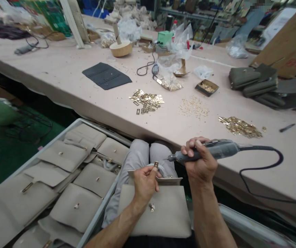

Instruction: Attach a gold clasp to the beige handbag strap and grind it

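Note:
On my lap rests a beige handbag point(160, 213) with a small gold turn-lock on its front. My left hand point(146, 182) is closed over the bag's flap edge and pinches a small gold metal plate point(156, 165) between thumb and finger. Just to the right, my right hand point(201, 158) grips a grey electric screwdriver point(215, 150) lying nearly level. Its bit points left toward the plate, with a gap between them. A dark cord runs from the tool's rear end to the right. The underside of the flap is mostly hidden.
At the left a grey bin point(79, 121) holds several beige bags. Across the table point(106, 106) lie gold plates point(146, 101), tiny screws point(194, 106), more gold fittings point(239, 126), a small box point(207, 87), a black sheet point(106, 75) and dark green bags point(254, 82).

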